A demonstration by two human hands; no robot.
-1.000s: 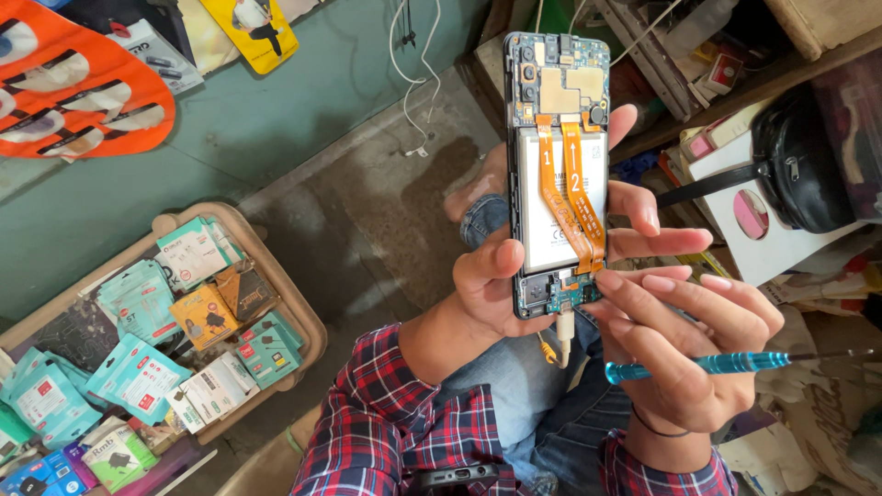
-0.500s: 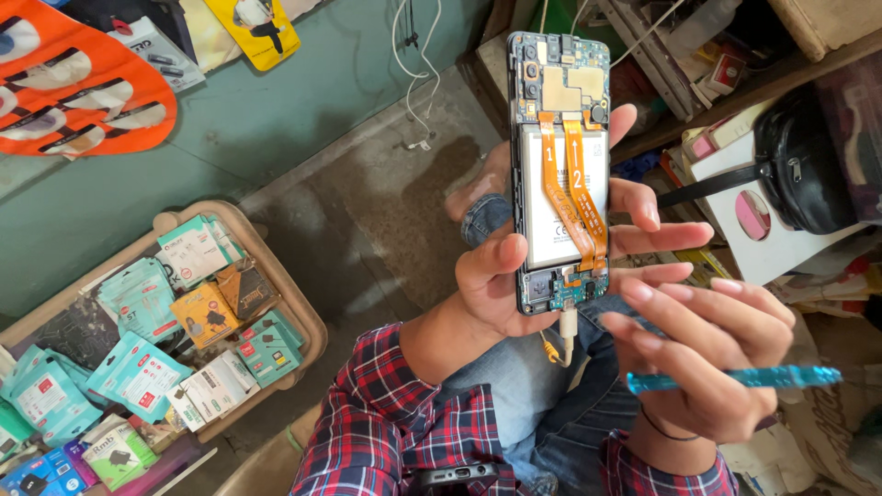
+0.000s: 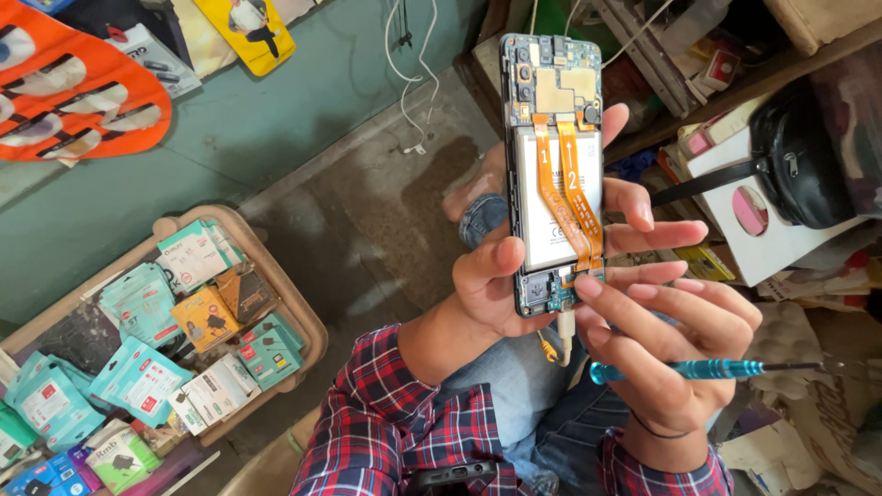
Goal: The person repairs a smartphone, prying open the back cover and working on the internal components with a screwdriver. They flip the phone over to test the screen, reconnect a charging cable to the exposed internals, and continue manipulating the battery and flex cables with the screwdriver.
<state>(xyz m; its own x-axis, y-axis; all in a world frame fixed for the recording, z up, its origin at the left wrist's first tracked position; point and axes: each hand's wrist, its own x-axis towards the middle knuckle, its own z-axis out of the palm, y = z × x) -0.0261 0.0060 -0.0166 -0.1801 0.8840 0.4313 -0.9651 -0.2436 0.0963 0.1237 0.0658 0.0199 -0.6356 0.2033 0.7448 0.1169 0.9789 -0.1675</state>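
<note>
My left hand (image 3: 514, 276) grips an opened phone (image 3: 554, 165) upright, its back cover off. Inside show a circuit board at the top, a white battery and two orange flex cables running down. A white cable plug (image 3: 565, 331) hangs from the phone's bottom edge. My right hand (image 3: 666, 354) holds a blue-handled screwdriver (image 3: 707, 369) across its fingers, tip pointing right. The index fingertip of that hand rests on the lower end of the flex cables, near the phone's bottom board.
A tray (image 3: 308, 317) of small packaged accessories lies on the floor at the left. A black pouch (image 3: 808, 165) sits on a white box at the right, among cluttered shelves. An orange display card (image 3: 64, 92) and white cables (image 3: 413, 55) hang on the teal wall.
My right hand has shifted slightly down and right with the screwdriver, while its index finger stays pressed at the phone's lower end. The phone is held nearly still.
</note>
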